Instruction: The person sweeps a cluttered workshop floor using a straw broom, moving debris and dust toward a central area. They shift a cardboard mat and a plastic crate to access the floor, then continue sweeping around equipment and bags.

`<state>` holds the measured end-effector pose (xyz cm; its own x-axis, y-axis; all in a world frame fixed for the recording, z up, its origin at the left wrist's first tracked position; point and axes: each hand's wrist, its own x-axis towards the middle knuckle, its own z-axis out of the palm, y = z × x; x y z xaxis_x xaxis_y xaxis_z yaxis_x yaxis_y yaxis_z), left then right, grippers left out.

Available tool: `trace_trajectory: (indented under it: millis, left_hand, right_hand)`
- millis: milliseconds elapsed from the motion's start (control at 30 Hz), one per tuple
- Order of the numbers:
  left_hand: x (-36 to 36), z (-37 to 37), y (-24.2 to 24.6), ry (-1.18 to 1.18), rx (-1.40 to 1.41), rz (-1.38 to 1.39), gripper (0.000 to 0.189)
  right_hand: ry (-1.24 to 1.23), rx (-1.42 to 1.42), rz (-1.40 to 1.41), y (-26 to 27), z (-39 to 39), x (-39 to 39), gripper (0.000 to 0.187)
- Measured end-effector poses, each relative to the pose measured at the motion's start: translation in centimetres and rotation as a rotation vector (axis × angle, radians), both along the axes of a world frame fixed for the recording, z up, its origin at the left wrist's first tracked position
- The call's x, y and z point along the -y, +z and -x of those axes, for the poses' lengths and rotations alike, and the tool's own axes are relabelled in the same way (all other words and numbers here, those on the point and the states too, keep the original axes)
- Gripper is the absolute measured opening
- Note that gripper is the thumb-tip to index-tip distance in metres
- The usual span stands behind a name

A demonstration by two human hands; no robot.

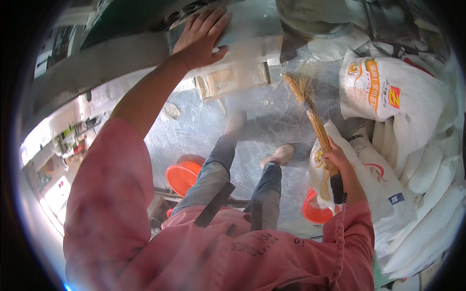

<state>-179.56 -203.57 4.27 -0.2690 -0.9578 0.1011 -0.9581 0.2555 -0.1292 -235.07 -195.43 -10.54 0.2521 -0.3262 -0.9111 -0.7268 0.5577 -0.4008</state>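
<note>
My right hand (336, 156) grips the bound handle of a straw hand broom (318, 125). The broom's frayed bristles point away from me over the grey floor (291, 109), and its dark handle end lies by my wrist. Farther off on the left, my left hand (202, 38) rests with fingers spread on the upper surface of a grey metal-looking machine or box (251, 25). Nothing is held in that hand. Below this surface, near the floor, sits a dusty wooden block or box (233, 80).
White printed sacks (393, 87) crowd the right side, some stacked flat (429, 203). One orange plastic basin (184, 176) is beside my left leg; another orange container (316, 209) stands by the sacks at right. A large round vessel (316, 25) is at the far side.
</note>
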Motion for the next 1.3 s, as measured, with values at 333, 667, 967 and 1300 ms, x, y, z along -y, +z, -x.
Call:
trace_trajectory:
  millis: [333, 667, 967, 1300]
  left_hand:
    - [0.2, -0.2, 0.5, -0.021, -0.045, -0.090, 0.077]
    - [0.2, -0.4, 1.0, -0.014, -0.094, -0.092, 0.079]
    - [-1.0, -0.3, 1.3, 0.029, -0.086, -0.053, 0.077]
    - [-48.7, 11.7, 3.4, 1.010, -0.835, -1.243, 0.081]
  right_hand:
    - [-1.592, 0.411, -0.524, 2.9, -10.6, -24.1, 0.019]
    - [-1.671, 0.556, -0.425, -4.6, -26.1, -6.0, 0.012]
    - [-1.212, 0.442, -0.360, 1.1, -19.4, -14.5, 0.028]
    - [-0.290, -0.112, -0.302, 10.5, -5.6, -11.8, 0.037]
